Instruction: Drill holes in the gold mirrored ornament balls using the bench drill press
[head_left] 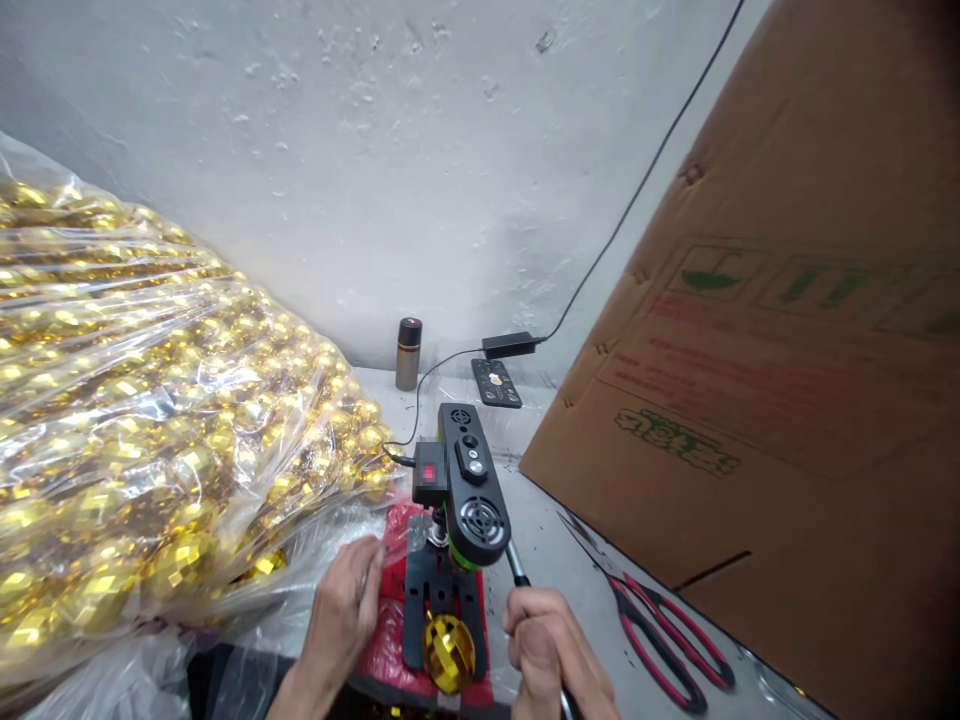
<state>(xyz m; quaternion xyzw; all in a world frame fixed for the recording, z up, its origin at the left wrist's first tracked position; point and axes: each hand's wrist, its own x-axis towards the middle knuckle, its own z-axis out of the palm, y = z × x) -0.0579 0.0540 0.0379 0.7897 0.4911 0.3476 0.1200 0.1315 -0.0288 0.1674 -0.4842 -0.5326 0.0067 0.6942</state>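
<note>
A small black bench machine (474, 455) stands in front of me on a slotted black base plate (414, 610), with red plastic sheeting (397, 570) underneath. At the front of the base rests a shiny gold faceted ball ornament (448, 652). My right hand (551, 640) is wrapped round the lever (516, 562) at the machine's right side. Left of the base plate is my left hand (341, 610), thumb and fingers pressed together; whatever they may pinch is too small to make out.
A big clear plastic bag (180, 400) full of gold balls fills the left. Red-and-black scissors (660, 640) lie right, beside a tall cardboard box (750, 380). Near the wall are a bottle (408, 355), a phone (496, 384) and a power adapter (510, 345) with its cord.
</note>
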